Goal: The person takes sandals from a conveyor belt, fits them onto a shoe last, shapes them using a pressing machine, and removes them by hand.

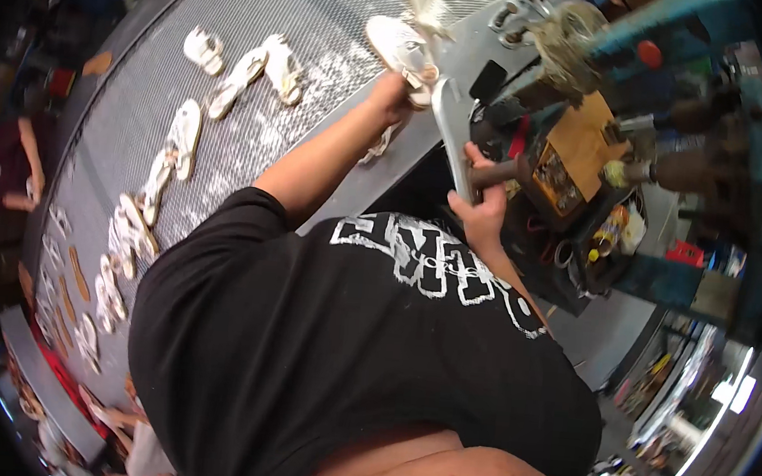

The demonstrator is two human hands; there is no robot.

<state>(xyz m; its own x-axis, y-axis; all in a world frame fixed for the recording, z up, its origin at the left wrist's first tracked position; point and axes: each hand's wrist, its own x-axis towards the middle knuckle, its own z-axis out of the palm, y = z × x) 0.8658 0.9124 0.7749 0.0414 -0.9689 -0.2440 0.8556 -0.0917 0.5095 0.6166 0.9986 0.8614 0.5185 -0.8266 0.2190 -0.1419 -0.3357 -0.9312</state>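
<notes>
Stretched toward the belt's edge, my left hand (395,94) is closed on a white sandal (398,45); the sandal hides most of its fingers. Another white sandal piece (426,4) lies just beyond, blurred. My right hand (483,212) grips a long, flat, pale grey shoe sole (452,131) with a rounded end, thumb on the near side. The sole stands tilted against the end of a brown round machine post (500,173), close to my right fingers. Below my left wrist, part of one more white sandal (380,145) shows behind my arm.
A mesh conveyor belt (316,1) carries several white sandals (186,135) in a curved line on the left. At right stands a blue machine (679,37) with a box of small metal parts (558,176). Another person's arm (30,153) shows at far left.
</notes>
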